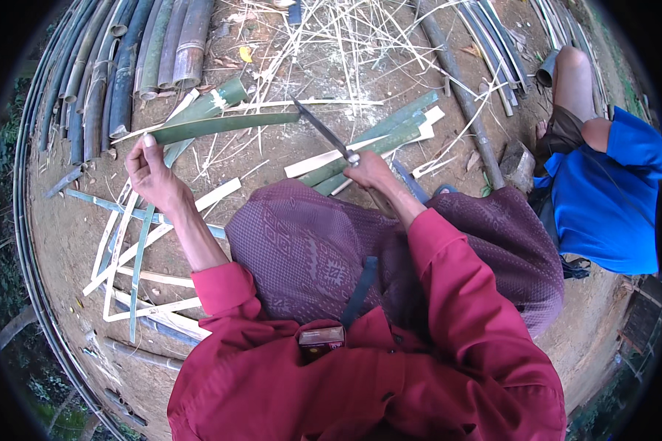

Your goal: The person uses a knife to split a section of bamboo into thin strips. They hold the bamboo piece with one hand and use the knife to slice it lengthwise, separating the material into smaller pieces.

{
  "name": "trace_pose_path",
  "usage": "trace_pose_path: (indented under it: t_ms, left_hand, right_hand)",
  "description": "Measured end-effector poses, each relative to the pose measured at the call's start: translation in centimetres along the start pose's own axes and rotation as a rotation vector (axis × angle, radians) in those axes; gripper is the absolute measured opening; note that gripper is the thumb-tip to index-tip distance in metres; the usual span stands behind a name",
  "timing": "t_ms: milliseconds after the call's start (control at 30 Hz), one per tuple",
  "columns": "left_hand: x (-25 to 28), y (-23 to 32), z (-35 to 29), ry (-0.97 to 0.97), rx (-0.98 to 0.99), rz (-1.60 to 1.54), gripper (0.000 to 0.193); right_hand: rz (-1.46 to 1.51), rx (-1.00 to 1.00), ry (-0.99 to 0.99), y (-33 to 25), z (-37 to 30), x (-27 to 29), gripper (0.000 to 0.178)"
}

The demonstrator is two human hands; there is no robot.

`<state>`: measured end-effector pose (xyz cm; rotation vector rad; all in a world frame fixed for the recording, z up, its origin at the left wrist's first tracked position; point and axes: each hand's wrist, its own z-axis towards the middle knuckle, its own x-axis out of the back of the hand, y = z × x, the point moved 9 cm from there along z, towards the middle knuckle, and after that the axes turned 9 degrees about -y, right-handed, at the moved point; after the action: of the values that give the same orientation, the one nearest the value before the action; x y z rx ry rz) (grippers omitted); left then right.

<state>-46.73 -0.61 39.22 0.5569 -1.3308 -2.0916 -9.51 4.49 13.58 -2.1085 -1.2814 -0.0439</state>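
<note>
My left hand [153, 170] pinches one end of a green bamboo strip [224, 128], thumb on top. The strip reaches out to the right, nearly level. My right hand [371, 173] is wrapped round the handle of a knife [322, 131]. Its dark blade slants up to the left, and the tip meets or overlaps the strip's far end; I cannot tell whether it cuts in. Under the strip lies a wider green bamboo piece [232, 92]. Several split bamboo slats [397, 136], green and pale, lie on the ground just beyond my right hand.
Whole bamboo poles [191, 55] lie at the far left. Thin pale shavings [338, 44] litter the ground ahead. More slats [147, 250] cross each other at my left. A long pole [463, 95] lies right of centre. A person in a blue shirt [603, 198] sits at my right.
</note>
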Motion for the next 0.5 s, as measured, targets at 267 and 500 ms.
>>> trace_pose_path:
  t_ms: [267, 500]
  left_hand:
    - [-3.7, -2.4, 1.2, -0.066, 0.121, -0.634, 0.027]
    - [-1.2, -5.3, 0.2, 0.086, 0.139, -0.666, 0.025]
  right_hand:
    - [-0.139, 0.326, 0.193, -6.7, -7.2, -1.8, 0.040]
    - [-0.082, 0.070, 0.140, -0.4, -2.6, -0.6, 0.042]
